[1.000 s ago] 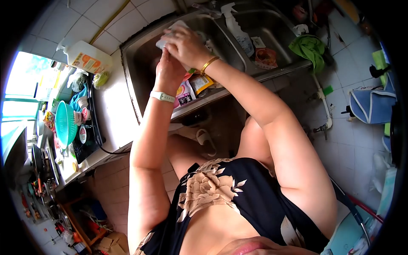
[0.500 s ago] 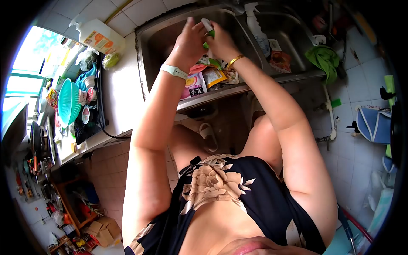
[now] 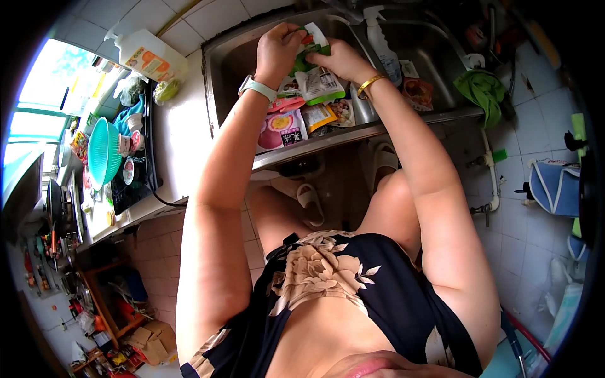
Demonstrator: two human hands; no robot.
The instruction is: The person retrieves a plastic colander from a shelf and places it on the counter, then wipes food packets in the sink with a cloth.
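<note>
Above the left sink basin (image 3: 222,63), both my hands grip a green and white plastic packet (image 3: 320,49). My left hand (image 3: 277,53) pinches its left edge with bent fingers. On the other side, my right hand (image 3: 345,61) is closed on the right edge, thumb pointing left across it. Just below is a white packet with a green bottom (image 3: 319,86); I cannot tell whether it is joined to the held one. Near the basin's front edge lie a pink and purple packet (image 3: 283,129), an orange-yellow packet (image 3: 319,116) and other colourful packets.
A white spray bottle (image 3: 382,44) stands between the basins. The right basin holds an orange-red packet (image 3: 418,93); a green cloth (image 3: 480,91) drapes over its right edge. On the left counter are a large pump bottle (image 3: 150,57) and a turquoise basket (image 3: 103,152).
My left hand has gone from stretched fingers to a pinch, and my hands have moved apart. The packet, edge-on before, now shows its face. The packets below are more visible.
</note>
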